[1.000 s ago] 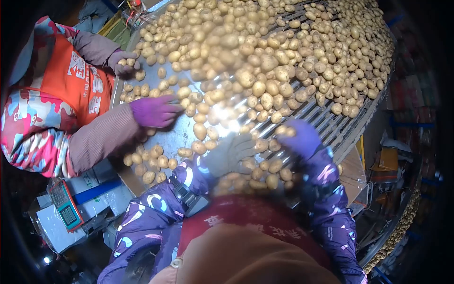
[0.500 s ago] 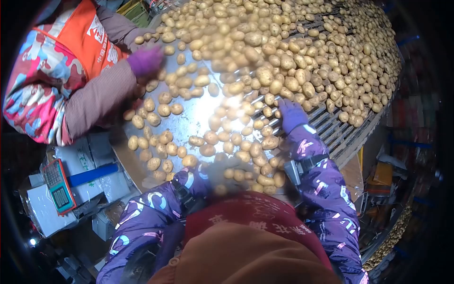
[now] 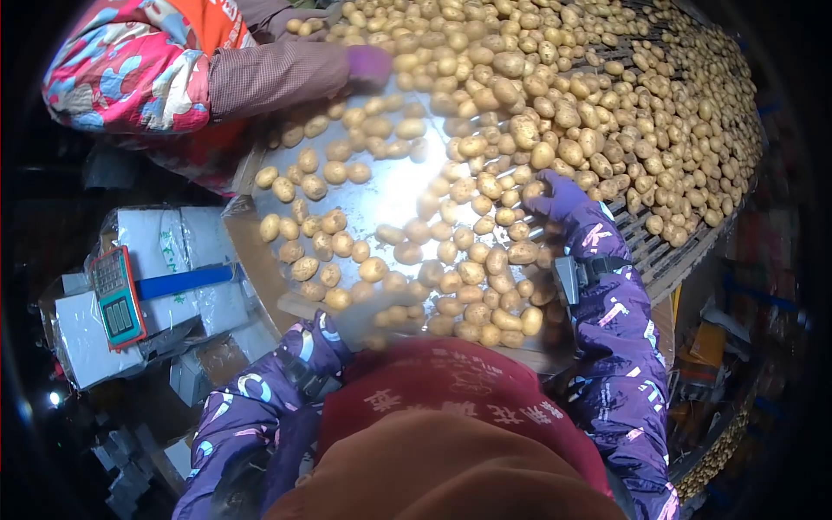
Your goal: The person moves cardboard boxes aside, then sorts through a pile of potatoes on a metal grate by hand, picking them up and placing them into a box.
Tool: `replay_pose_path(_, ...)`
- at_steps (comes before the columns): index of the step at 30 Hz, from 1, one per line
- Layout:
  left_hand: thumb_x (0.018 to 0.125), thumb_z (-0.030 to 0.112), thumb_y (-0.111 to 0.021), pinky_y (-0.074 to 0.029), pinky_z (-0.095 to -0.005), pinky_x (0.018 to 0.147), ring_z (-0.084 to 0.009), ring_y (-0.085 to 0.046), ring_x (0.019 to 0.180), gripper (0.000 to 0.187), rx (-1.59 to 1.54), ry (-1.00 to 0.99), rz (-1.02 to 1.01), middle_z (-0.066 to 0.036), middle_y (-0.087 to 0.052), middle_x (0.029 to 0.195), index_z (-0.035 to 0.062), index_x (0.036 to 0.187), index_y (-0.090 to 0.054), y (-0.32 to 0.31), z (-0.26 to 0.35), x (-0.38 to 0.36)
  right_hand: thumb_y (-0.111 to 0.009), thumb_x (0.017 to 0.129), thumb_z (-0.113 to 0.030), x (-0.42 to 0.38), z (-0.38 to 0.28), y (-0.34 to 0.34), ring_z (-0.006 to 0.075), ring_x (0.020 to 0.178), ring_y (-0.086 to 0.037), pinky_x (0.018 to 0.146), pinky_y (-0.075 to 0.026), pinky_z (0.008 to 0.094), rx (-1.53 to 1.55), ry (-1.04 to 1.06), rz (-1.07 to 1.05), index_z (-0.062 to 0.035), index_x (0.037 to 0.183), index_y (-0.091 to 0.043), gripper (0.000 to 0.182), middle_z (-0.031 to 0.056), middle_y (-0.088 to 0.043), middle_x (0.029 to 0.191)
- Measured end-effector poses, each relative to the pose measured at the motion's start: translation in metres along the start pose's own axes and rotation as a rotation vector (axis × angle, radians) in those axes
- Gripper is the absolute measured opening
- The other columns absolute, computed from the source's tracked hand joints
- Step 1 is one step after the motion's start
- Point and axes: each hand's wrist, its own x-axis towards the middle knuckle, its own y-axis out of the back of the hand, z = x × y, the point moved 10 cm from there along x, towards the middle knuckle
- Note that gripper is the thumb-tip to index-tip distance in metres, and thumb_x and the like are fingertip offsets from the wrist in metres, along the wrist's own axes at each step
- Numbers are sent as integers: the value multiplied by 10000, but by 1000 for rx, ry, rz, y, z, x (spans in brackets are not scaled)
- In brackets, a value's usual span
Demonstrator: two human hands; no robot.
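Observation:
Over the near edge of the metal sorting table (image 3: 381,195), my left hand (image 3: 374,319) wears a grey glove and is smeared by motion among the potatoes (image 3: 472,295); its fingers cannot be made out. My right hand (image 3: 556,198), in a purple glove, reaches to the edge of the slatted rack (image 3: 646,247). Its fingers and thumb curl around a potato (image 3: 531,191) there. Loose potatoes lie between my two hands, and a deep heap of potatoes (image 3: 607,130) covers the rack beyond the right one.
Across the table, a co-worker's purple-gloved hand (image 3: 370,65) reaches over the potatoes. To the left, a scale (image 3: 119,297) with a keypad sits by white boxes (image 3: 204,238). A cardboard side (image 3: 260,269) borders the table.
The view has shifted, so the table appears farther right. My right hand's fingers have curled in around a potato. More potatoes lie near my body, and the co-worker's hand has reached farther over.

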Motion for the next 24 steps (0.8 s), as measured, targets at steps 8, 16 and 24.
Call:
replay_pose_path(8,1101,391,-309,-559,-433,954,-349,-580,1255,527,-360,-16,105,-204,-519,1443,69,1517,-337,-3,22,-3,-562,982,-284,-10,-17,-24,208,868,-633,804,-528,374,352,-1,-212,-96,1300,-562,369,94,-665,1003)
replay_pose_path(16,1030,260,-540,-469,-434,1076,-298,-531,1319,587,522,-154,-72,-195,-519,1435,73,1536,-310,-51,56,14,-619,928,-243,10,23,0,184,770,-653,642,-542,335,-147,80,360,-108,1342,-527,445,118,-676,981)
replay_pose_path(24,1006,170,-560,-466,-386,1055,-237,-529,1320,564,412,-160,-122,-149,-535,1435,118,1524,-344,-35,34,33,-677,938,-231,-137,-101,-93,181,835,-654,730,-557,333,23,420,-43,-55,1299,-562,418,84,-664,972)
